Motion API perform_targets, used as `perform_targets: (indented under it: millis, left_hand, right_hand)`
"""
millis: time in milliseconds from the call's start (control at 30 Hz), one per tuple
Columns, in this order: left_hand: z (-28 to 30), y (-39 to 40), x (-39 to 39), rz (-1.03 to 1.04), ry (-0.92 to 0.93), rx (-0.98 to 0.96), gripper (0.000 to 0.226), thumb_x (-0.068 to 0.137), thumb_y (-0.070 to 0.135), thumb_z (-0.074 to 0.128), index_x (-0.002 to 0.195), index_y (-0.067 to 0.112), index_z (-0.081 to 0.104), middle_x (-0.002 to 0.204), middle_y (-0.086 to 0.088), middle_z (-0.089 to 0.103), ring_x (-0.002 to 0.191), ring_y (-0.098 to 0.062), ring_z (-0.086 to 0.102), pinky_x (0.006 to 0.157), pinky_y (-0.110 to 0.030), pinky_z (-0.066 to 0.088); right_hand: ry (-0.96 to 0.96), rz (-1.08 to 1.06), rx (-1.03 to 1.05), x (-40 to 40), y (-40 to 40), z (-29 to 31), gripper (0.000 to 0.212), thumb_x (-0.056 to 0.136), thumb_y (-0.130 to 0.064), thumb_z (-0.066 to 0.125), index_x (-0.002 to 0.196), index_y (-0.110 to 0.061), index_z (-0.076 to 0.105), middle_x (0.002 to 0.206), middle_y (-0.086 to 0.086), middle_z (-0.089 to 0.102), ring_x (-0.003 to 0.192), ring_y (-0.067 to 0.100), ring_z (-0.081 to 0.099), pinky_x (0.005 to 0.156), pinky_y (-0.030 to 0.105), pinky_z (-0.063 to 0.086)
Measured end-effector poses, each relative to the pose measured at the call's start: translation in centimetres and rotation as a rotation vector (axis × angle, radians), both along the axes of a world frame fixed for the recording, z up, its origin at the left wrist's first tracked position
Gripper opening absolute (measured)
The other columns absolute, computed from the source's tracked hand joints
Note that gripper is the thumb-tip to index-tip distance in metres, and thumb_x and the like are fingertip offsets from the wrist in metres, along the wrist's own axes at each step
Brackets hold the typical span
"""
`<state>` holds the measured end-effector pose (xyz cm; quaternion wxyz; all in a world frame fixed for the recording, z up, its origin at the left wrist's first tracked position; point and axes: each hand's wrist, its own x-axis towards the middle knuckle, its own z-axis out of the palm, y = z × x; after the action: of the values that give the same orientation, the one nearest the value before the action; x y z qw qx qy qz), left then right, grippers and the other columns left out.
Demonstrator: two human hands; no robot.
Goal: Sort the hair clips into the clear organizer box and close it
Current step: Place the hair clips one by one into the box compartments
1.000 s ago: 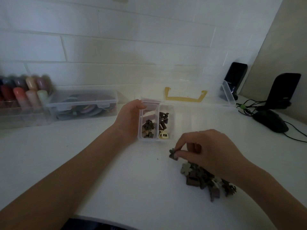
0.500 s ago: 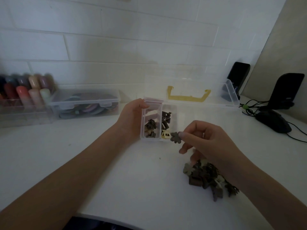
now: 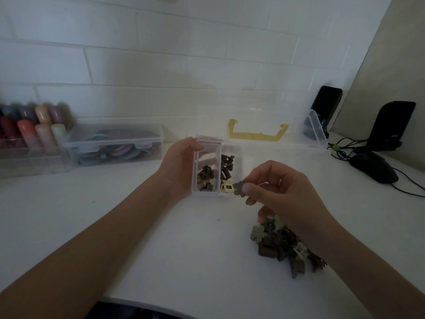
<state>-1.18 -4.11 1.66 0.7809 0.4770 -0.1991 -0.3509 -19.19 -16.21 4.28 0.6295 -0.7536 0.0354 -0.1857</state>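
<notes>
Pinched between thumb and forefinger of the right hand (image 3: 276,187), a small grey flower-shaped plastic hair clip (image 3: 239,188) hung at the near right corner of the small clear plastic organizer box (image 3: 217,169). Beyond the pinch, that box lay open, dark flower clips in its left compartment, dark and cream claw clips in its right. On its far side the left hand (image 3: 179,164) gripped the box wall. Behind the pinch, under the wrist, sat the unsorted pile of brown and cream clips (image 3: 285,246). Sorting seemed midway; next, the clip probably needed carrying across to the left compartment, then releasing

Organizer box (image 3: 240,157) sits behind-left of clip pile (image 3: 282,245) on table (image 3: 161,249).
</notes>
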Motion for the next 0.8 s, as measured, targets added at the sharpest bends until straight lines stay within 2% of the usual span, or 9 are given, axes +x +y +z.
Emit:
perform_targets:
  millis: [100, 200, 300, 367, 400, 467, 600, 700, 800]
  left_hand:
    - [0.1, 0.0, -0.2, -0.004, 0.009, -0.004, 0.061, 0.048, 0.025, 0.062, 0.107, 0.011, 0.06, 0.103, -0.01, 0.058, 0.101, -0.029, 0.052, 0.082, -0.044, 0.045]
    - [0.0, 0.0, -0.3, -0.036, 0.004, -0.025, 0.07, 0.044, 0.028, 0.07, 0.111, 0.009, 0.058, 0.103, -0.014, 0.056, 0.095, -0.03, 0.054, 0.081, -0.042, 0.044]
    - [-0.1, -0.2, -0.2, -0.01, -0.051, -0.099, 0.035, 0.052, 0.021, 0.061, 0.085, 0.008, 0.065, 0.084, -0.009, 0.06, 0.083, -0.025, 0.056, 0.078, -0.037, 0.041]
    - [0.1, -0.3, -0.4, -0.01, -0.046, -0.14, 0.017, 0.056, 0.019, 0.056, 0.066, 0.014, 0.068, 0.068, -0.002, 0.062, 0.067, -0.017, 0.058, 0.071, -0.03, 0.039]
    - [0.1, -0.2, -0.5, -0.026, -0.029, -0.145, 0.017, 0.058, 0.019, 0.054, 0.064, 0.015, 0.069, 0.065, -0.001, 0.062, 0.061, -0.015, 0.058, 0.067, -0.029, 0.037]
    - [0.2, -0.1, -0.6, -0.052, 0.007, -0.122, 0.022, 0.063, 0.02, 0.05, 0.067, 0.013, 0.071, 0.063, -0.003, 0.061, 0.056, -0.016, 0.057, 0.063, -0.029, 0.037]
    - [0.4, 0.1, -0.7, -0.062, 0.009, -0.076, 0.029, 0.067, 0.024, 0.046, 0.079, 0.01, 0.07, 0.069, -0.006, 0.062, 0.059, -0.019, 0.059, 0.061, -0.028, 0.044]
    - [0.4, 0.0, -0.9, -0.067, 0.025, -0.039, 0.033, 0.067, 0.026, 0.045, 0.087, 0.011, 0.066, 0.07, -0.007, 0.063, 0.058, -0.02, 0.058, 0.057, -0.025, 0.045]
    - [0.6, 0.0, -0.9, -0.077, 0.041, -0.008, 0.034, 0.068, 0.028, 0.044, 0.084, 0.013, 0.069, 0.072, -0.007, 0.064, 0.062, -0.022, 0.056, 0.06, -0.028, 0.037]
  right_hand:
    - [-0.156, -0.139, -0.405, 1.2, 0.3, -0.4, 0.014, 0.071, -0.015, 0.078, 0.072, -0.015, 0.063, 0.07, -0.011, 0.065, 0.058, 0.006, 0.055, 0.05, 0.01, 0.039]
    - [-0.29, -0.226, -0.723, 3.3, 1.1, 0.6, 0.013, 0.075, -0.024, 0.076, 0.074, -0.02, 0.063, 0.075, -0.012, 0.063, 0.065, 0.009, 0.051, 0.055, 0.013, 0.035]
    - [-0.301, -0.353, -1.051, 6.0, 2.2, 1.8, 0.014, 0.076, -0.037, 0.072, 0.075, -0.027, 0.062, 0.076, -0.013, 0.062, 0.074, 0.007, 0.047, 0.055, 0.021, 0.035]
    - [-0.346, -0.37, -1.252, 7.4, 2.6, 1.6, 0.011, 0.074, -0.032, 0.073, 0.073, -0.024, 0.065, 0.075, -0.008, 0.065, 0.077, 0.015, 0.053, 0.054, 0.025, 0.041]
    - [-0.366, -0.351, -1.315, 7.9, 2.6, 1.1, 0.008, 0.075, -0.028, 0.07, 0.073, -0.021, 0.068, 0.078, -0.004, 0.067, 0.077, 0.02, 0.055, 0.057, 0.029, 0.046]
    - [-0.37, -0.297, -1.329, 8.1, 2.1, 0.1, 0.013, 0.08, -0.027, 0.062, 0.078, -0.019, 0.071, 0.088, -0.001, 0.067, 0.079, 0.024, 0.056, 0.064, 0.036, 0.049]
    - [-0.403, -0.228, -1.19, 6.9, 0.7, 0.0, 0.018, 0.086, -0.027, 0.056, 0.088, -0.019, 0.071, 0.092, -0.003, 0.065, 0.081, 0.018, 0.052, 0.07, 0.032, 0.045]
    - [-0.379, -0.147, -1.168, 6.3, 0.0, 0.7, 0.017, 0.084, -0.026, 0.059, 0.074, -0.018, 0.071, 0.088, -0.003, 0.059, 0.077, 0.016, 0.047, 0.07, 0.029, 0.04]
    - [-0.28, -0.003, -1.239, 6.1, 0.1, 0.3, 0.027, 0.083, -0.035, 0.054, 0.067, -0.022, 0.07, 0.082, -0.004, 0.052, 0.075, 0.012, 0.04, 0.067, 0.031, 0.038]
